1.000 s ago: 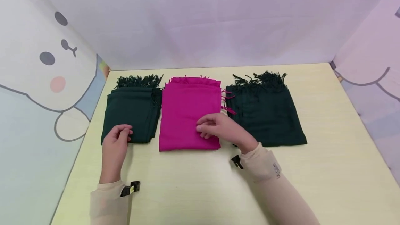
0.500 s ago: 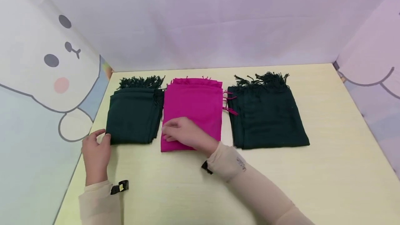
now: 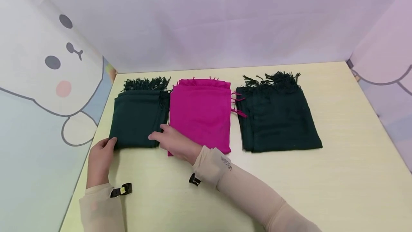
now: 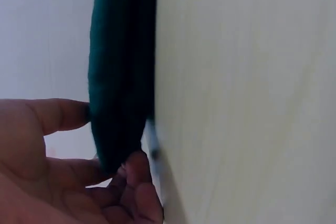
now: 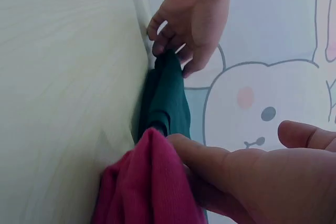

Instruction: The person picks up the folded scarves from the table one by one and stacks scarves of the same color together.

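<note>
A dark green fringed scarf (image 3: 136,119) lies folded at the left of the table. My left hand (image 3: 100,158) is at its front left corner; in the left wrist view the thumb (image 4: 65,115) touches the top of the green cloth (image 4: 122,72) and curled fingers (image 4: 137,167) reach round its edge. Near the front right corner of that scarf, my right hand (image 3: 175,143) spreads thumb and forefinger apart. It passes over a folded magenta scarf (image 3: 200,114) in the middle. In the right wrist view, the magenta cloth (image 5: 149,187) partly hides the right fingertips.
A second dark green fringed scarf (image 3: 280,121) lies folded on the right side of the pale table (image 3: 341,174). A white curtain (image 3: 225,28) hangs behind the table, and a cartoon-printed cloth (image 3: 29,124) stands along the left side.
My right hand has moved left across the magenta scarf to the left green scarf. My left hand has shifted left and come round that scarf's front left corner. All three scarves lie as before.
</note>
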Demonstrator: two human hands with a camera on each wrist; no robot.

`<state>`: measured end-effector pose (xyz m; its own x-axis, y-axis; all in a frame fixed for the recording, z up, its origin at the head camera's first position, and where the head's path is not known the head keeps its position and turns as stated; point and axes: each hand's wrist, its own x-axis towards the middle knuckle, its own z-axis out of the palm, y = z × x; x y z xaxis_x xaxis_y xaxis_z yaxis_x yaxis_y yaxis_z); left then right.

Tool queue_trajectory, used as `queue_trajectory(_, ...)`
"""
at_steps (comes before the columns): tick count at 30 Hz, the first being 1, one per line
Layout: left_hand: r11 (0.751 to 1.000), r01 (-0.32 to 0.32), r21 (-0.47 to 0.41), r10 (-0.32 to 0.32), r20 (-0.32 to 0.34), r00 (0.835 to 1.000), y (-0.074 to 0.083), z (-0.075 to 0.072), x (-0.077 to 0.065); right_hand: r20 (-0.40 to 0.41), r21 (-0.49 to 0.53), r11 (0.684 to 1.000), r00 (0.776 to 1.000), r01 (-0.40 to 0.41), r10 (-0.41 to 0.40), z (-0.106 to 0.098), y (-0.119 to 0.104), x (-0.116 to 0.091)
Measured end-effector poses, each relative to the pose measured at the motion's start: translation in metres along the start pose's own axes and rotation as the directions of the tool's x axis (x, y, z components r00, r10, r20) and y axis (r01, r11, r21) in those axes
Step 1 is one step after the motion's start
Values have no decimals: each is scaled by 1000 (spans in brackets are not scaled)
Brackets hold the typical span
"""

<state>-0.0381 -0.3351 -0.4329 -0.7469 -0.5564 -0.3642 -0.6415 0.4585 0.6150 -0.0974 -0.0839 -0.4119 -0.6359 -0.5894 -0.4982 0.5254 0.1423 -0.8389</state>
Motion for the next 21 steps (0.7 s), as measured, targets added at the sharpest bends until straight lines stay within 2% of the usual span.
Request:
queue_trajectory(3,998,8,-62,-6,35,999,2,0,3,-1,19,1000,1000,-24,24,2,-1,4)
queue_trajectory(5,983,16,-181,-1,81,997,3,0,4,1,44,998,999,-37,37,4,0,6)
queue_trajectory(7,937,31,-348,22,147,989,3,0,6,-10,75,996,999,-47,47,5,1,7)
queue_trajectory(9,858,57,-511,61,211,976,4,0,6,-18,123,991,999,-48,51,5,2,8)
queue_trajectory(11,774,72,-629,116,253,960,6,-1,7,-20,156,987,999,-43,47,4,2,9)
queue_trajectory(12,748,71,-660,144,266,953,7,-1,7,-21,169,985,999,-41,45,4,2,9)
queue_trajectory(15,686,66,-724,204,279,938,10,2,7,-15,210,977,999,-31,35,3,3,11)
queue_trajectory(17,657,70,-750,229,287,930,10,4,7,-14,238,971,999,-27,31,3,3,12)
queue_trajectory(21,601,94,-794,232,286,930,10,6,6,-21,272,962,999,-25,32,4,4,14)
